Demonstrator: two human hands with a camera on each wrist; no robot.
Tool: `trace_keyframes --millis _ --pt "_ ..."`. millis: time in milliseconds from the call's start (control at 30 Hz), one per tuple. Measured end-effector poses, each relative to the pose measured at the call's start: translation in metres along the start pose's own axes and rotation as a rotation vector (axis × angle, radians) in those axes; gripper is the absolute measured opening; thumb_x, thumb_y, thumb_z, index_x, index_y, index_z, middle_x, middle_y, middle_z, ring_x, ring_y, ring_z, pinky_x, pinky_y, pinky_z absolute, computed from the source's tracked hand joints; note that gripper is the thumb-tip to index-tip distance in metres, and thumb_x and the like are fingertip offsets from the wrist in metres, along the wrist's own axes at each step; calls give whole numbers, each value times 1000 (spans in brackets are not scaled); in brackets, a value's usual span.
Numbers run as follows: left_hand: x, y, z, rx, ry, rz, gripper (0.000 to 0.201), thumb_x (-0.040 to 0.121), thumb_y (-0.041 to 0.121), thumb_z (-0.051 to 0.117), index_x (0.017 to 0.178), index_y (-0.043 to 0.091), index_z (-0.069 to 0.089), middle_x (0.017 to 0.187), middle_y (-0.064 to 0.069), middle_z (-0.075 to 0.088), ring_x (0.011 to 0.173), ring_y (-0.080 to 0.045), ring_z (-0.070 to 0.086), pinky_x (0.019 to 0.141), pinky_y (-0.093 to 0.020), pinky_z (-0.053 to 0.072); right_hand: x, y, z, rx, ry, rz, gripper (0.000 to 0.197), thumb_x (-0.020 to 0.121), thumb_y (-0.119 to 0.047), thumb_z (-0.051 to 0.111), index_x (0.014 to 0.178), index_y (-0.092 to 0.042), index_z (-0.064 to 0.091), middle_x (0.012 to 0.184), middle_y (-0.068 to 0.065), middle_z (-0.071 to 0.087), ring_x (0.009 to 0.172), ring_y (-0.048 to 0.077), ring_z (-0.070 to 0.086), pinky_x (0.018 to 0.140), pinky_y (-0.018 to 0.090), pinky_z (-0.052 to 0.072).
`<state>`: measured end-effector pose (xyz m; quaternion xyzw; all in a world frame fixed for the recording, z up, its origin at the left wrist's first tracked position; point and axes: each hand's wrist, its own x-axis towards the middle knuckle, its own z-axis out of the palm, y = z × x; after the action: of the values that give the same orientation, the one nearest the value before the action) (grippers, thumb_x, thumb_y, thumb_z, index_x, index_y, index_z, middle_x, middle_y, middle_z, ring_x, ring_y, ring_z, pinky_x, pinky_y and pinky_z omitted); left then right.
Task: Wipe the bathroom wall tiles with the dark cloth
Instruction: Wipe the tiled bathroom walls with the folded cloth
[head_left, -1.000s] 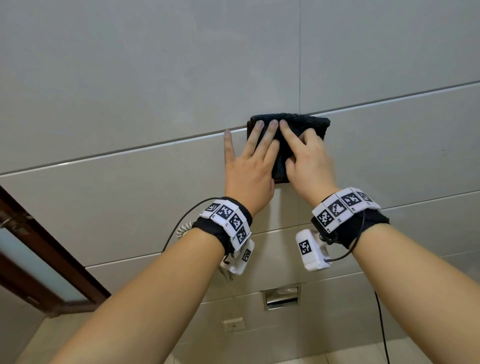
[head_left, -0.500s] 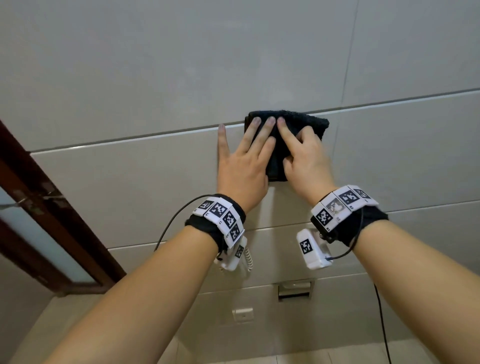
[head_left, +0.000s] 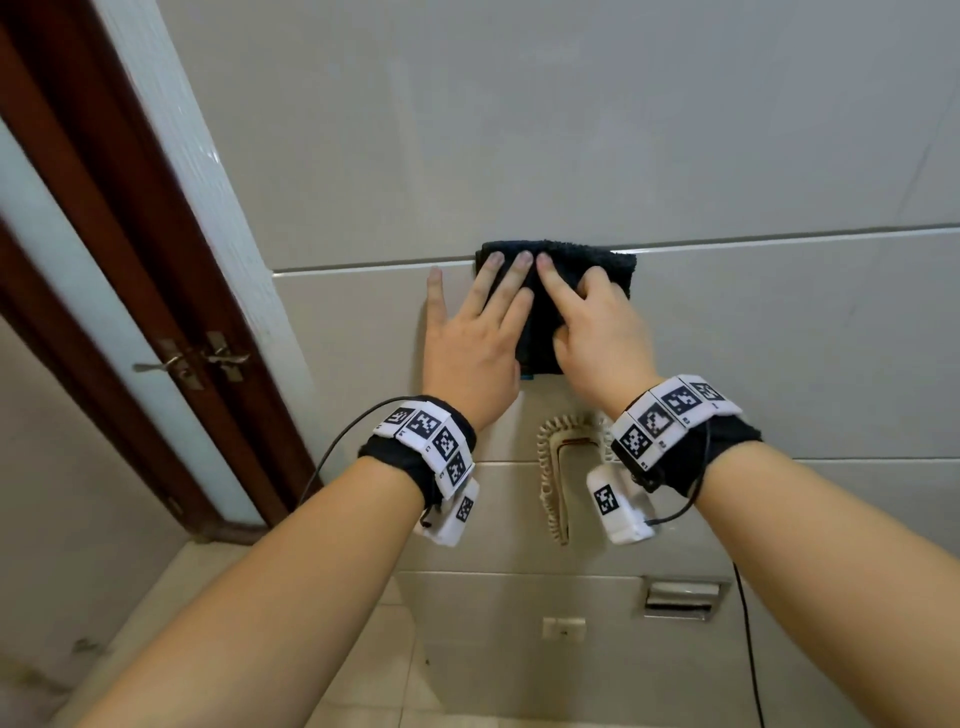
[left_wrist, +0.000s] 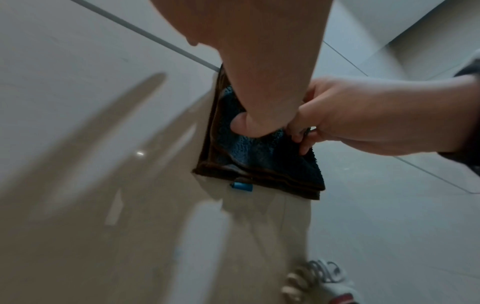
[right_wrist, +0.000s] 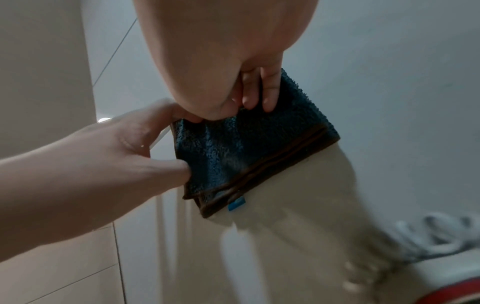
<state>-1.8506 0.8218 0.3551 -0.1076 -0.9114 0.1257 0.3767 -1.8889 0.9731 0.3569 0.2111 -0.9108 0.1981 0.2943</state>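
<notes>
The dark cloth (head_left: 597, 265), folded, with a brown hem and a small blue tag (left_wrist: 241, 186), lies flat against the grey wall tiles (head_left: 519, 156) across a horizontal grout line. My left hand (head_left: 478, 332) presses its left part with straight fingers, the little finger on bare tile. My right hand (head_left: 592, 332) is on the right part, index finger stretched out and the other fingers curled into the pile. In the right wrist view the cloth (right_wrist: 246, 148) bunches under my right hand (right_wrist: 221, 61). In the left wrist view the cloth (left_wrist: 259, 160) is gripped at its edge by the right hand (left_wrist: 376, 119).
A dark wooden door frame (head_left: 130, 260) with frosted glass and metal handles (head_left: 208, 358) stands close on the left. Below the hands hang a wall phone with a coiled cord (head_left: 550, 467), a metal recess (head_left: 680, 597) and a socket (head_left: 563, 629).
Both hands have slid the cloth left along the grout line, away from the vertical joint and toward the door. The hands' hold on it looks the same.
</notes>
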Motion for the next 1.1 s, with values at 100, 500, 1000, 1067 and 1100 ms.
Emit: trace_keyframes --millis 100,500,1000,1067,1100 --pt "-16 -35 3 -25 -7 -31 65 73 19 63 137 19 47 166 4 16 153 -21 13 116 -65 13 7 -36 13 -27 -43 -2 74 90 -13 50 155 -33 22 110 12 42 97 30 46 70 41 47" --pt "-67 -154 6 -55 -57 -148 60 78 16 63 136 16 47 165 0 19 153 -24 13 120 -58 15 36 -160 66 -71 -116 -69 71 94 -16 45 156 -33 16 117 11 42 103 30 46 69 37 42" --pt "-82 -188 -4 -165 -86 -229 45 79 10 59 123 8 54 163 -12 23 153 -30 10 124 -50 12 53 -205 78 -120 -215 -176 78 95 -25 52 156 -32 5 128 11 39 111 29 47 75 38 47" --pt "-81 -182 -3 -169 -82 -238 44 79 9 60 122 8 54 163 -13 21 153 -31 10 123 -51 13 53 -202 77 -112 -210 -180 76 95 -24 51 156 -32 6 128 11 40 111 28 47 73 37 46" --pt "-80 -179 -3 -167 -81 -238 43 78 9 60 121 7 54 163 -13 21 153 -31 10 123 -51 13 53 -199 76 -113 -207 -179 76 96 -23 51 156 -33 6 128 11 40 111 28 47 73 37 45"
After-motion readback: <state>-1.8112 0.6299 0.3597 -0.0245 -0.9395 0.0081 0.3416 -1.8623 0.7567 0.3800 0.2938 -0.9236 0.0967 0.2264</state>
